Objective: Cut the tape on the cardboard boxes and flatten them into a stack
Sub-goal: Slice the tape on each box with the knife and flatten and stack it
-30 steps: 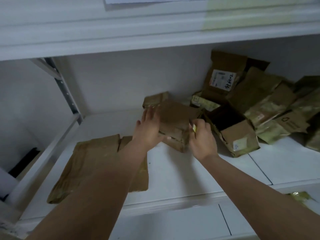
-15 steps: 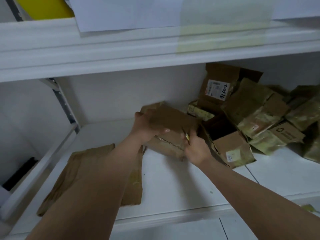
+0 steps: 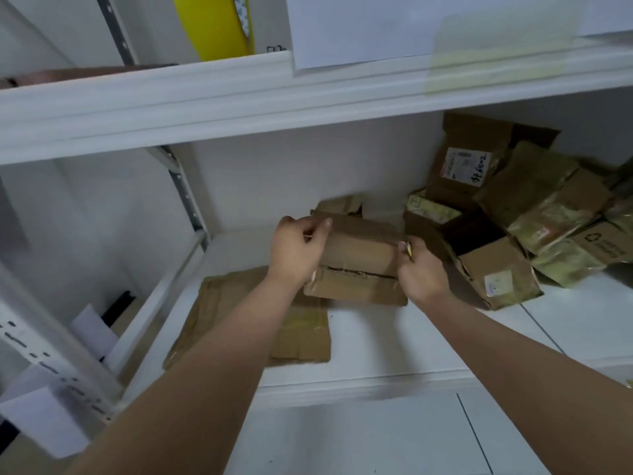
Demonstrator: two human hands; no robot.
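A small brown cardboard box [image 3: 359, 258] sits on the white shelf [image 3: 411, 337], its top seam split along the middle. My left hand [image 3: 296, 252] grips the box's left end, fingers curled over the far top edge. My right hand [image 3: 419, 272] is at the box's right end and holds a small yellow cutter [image 3: 408, 249] against the edge. A stack of flattened boxes [image 3: 246, 313] lies to the left, partly under my left forearm. An open box [image 3: 489, 269] stands just right of my right hand.
A pile of taped and crumpled boxes [image 3: 534, 207] fills the shelf's back right corner. An upper shelf [image 3: 239, 108] overhangs close above, with a yellow object [image 3: 215, 25] and white paper [image 3: 359, 29] on it. A metal upright [image 3: 185, 193] stands at the left.
The view has tilted upward. My left hand has shifted from the box's top to its left end, and the box now lies squarer to me. My right hand stays at the right end.
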